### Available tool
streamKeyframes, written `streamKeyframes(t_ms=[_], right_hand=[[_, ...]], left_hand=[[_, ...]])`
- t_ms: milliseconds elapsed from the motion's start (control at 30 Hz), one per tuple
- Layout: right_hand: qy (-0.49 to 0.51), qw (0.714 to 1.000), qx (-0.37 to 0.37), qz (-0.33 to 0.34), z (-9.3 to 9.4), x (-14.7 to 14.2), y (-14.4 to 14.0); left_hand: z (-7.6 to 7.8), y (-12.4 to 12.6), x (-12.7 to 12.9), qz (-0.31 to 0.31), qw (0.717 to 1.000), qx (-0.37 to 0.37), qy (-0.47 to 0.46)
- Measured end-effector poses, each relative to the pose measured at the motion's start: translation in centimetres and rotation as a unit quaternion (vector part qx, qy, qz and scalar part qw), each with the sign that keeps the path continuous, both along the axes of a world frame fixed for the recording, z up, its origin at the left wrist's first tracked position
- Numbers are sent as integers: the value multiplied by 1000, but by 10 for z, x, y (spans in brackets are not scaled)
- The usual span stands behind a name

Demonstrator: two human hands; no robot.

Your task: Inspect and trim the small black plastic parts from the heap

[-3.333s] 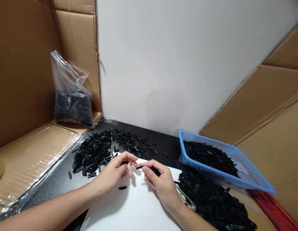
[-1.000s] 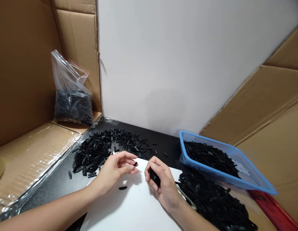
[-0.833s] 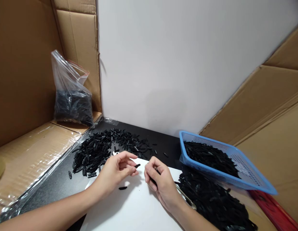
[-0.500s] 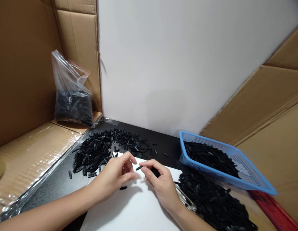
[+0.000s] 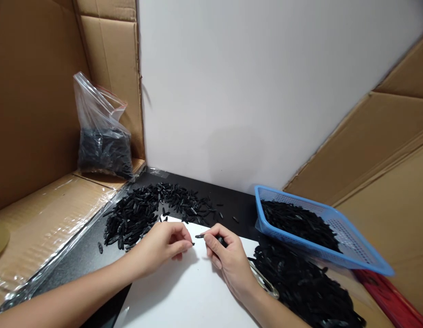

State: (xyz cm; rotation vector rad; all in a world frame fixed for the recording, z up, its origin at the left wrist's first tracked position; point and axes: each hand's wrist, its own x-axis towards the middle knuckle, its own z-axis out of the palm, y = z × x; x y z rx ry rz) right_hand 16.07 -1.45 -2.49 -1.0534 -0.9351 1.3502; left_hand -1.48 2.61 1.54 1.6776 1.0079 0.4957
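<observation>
My right hand (image 5: 228, 259) rests on a white sheet (image 5: 191, 296) and pinches a small black plastic piece (image 5: 199, 236) at its fingertips, with more black pieces tucked in the palm. My left hand (image 5: 163, 246) lies just left of it, fingers curled down onto the sheet, fingertips almost touching the right hand's piece. Whether the left fingers pinch a piece of their own I cannot tell. A heap of loose black pieces (image 5: 143, 212) lies on the black table beyond the left hand.
A blue mesh basket (image 5: 351, 255) of black pieces stands at the right, above a larger black pile (image 5: 300, 287). A clear bag (image 5: 100, 136) of pieces stands on cardboard at the back left. A metal clip (image 5: 264, 282) lies by my right wrist. Cardboard walls flank both sides.
The hands parted, then came together again. My left hand has dropped lower onto the sheet and now covers the lone black piece that lay under it.
</observation>
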Motion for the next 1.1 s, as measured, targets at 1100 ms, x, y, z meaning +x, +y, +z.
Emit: streamKeyframes(t_ms=[1100], right_hand=[[-20, 1000, 5, 23, -1, 3, 7]], left_hand=[[-25, 17, -2, -43, 928, 341, 142]])
